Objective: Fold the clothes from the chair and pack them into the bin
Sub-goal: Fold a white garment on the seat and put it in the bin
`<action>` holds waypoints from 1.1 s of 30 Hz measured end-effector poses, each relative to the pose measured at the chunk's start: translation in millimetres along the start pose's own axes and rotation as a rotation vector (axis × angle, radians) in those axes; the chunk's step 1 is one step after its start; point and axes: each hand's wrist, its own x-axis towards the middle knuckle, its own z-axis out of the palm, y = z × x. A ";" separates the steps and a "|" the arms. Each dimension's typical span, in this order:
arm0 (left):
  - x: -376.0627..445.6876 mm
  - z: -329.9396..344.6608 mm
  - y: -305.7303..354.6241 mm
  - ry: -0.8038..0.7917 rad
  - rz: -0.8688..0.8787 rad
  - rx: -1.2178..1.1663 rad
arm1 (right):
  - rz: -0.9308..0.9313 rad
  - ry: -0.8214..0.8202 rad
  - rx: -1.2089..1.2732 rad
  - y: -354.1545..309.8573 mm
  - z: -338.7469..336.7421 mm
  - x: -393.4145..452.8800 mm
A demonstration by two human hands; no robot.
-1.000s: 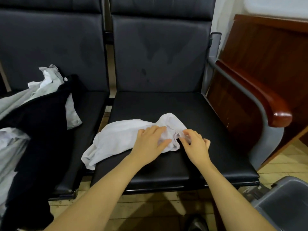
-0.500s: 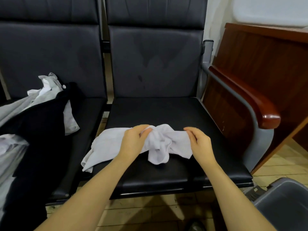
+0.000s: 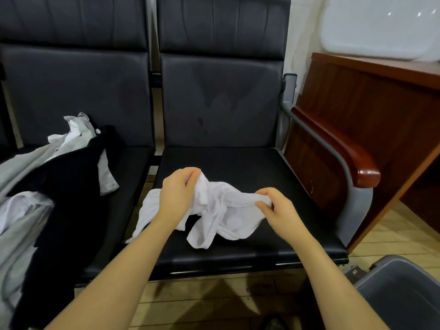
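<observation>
A crumpled white garment (image 3: 221,217) lies bunched on the right black chair seat (image 3: 273,167). My left hand (image 3: 176,196) pinches its upper left edge and lifts it a little off the seat. My right hand (image 3: 276,210) pinches the cloth's right edge between thumb and fingers. A loose fold hangs toward the seat's front. On the left chair (image 3: 128,177) sits a pile of clothes: a black garment (image 3: 62,191) over grey and white ones (image 3: 73,132). A grey bin (image 3: 402,296) shows its corner at the lower right.
A wooden armrest (image 3: 345,151) on a grey metal frame borders the right chair. Behind it stands a brown wooden desk (image 3: 371,96). The floor in front is light wood planks (image 3: 214,306).
Both hands went from lying flat on the white garment to pinching it. They have raised it and bunched it toward the middle of the seat.
</observation>
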 end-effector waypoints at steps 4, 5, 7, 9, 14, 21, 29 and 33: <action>-0.8 -3.2 4.0 0.030 0.044 0.058 | -0.127 0.229 0.071 -7.2 -10.0 -6.6; -2.0 -3.8 7.1 0.036 0.058 0.045 | -0.134 0.271 0.107 -9.5 -13.1 -8.7; -4.4 -4.6 15.8 0.053 0.085 0.012 | -0.115 0.333 0.185 -13.8 -20.1 -12.4; -5.4 -6.2 27.0 0.072 0.121 -0.007 | -0.132 0.392 0.237 -17.9 -28.0 -15.0; 12.0 -15.7 67.2 0.097 0.263 0.062 | -0.158 0.514 0.231 -35.0 -58.5 -12.5; 39.9 -44.3 139.6 0.127 0.438 0.105 | -0.250 0.590 0.254 -78.3 -113.9 2.4; 40.2 -57.0 157.1 0.095 0.424 -0.014 | -0.209 0.594 0.257 -96.5 -124.0 6.6; 29.5 -30.9 108.5 -0.094 0.252 0.112 | -0.129 0.430 0.111 -69.2 -82.7 3.4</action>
